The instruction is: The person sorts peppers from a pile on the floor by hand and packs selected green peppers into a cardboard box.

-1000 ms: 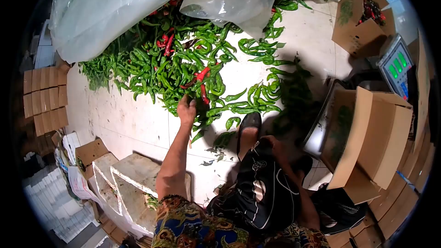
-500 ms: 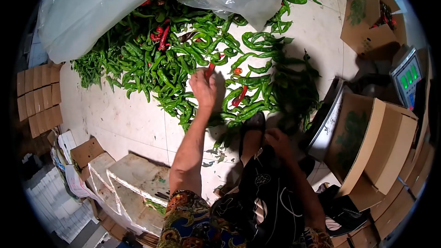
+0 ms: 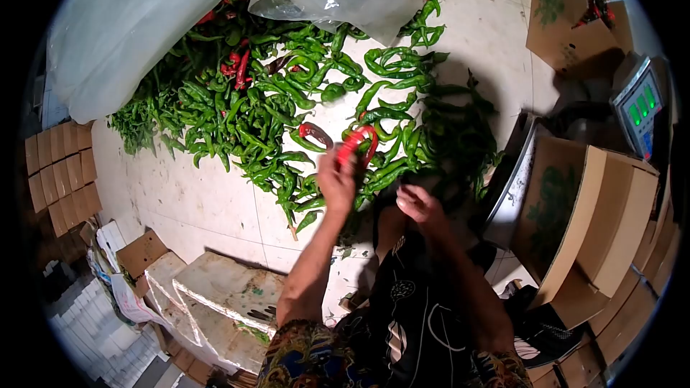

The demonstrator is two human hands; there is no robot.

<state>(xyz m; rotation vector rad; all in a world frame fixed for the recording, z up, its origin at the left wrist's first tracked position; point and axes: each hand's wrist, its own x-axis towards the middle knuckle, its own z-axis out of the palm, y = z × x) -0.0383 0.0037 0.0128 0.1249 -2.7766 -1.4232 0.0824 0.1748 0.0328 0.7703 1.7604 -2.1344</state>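
Green peppers (image 3: 251,126) lie spread over the pale floor, with some red ones (image 3: 242,70) among them at the upper left. Over the floor at the centre, my left hand (image 3: 339,176) is closed on red peppers (image 3: 359,142), which are blurred by motion. A dark red pepper (image 3: 314,134) lies just above that hand. To its right, my right hand (image 3: 419,205) is held above my knee, its fingers curled together; whether anything is between them is too small to tell.
Clear plastic sheeting (image 3: 144,21) covers the pile's upper edge. At right stand an open empty carton (image 3: 604,223), a scale display (image 3: 638,106) and a carton (image 3: 568,14) holding dark and red peppers. Foam boxes (image 3: 226,280) sit at lower left.
My left hand has moved down and right from the pile with red peppers in it. My right hand has lifted slightly off the knee, towards the left hand.
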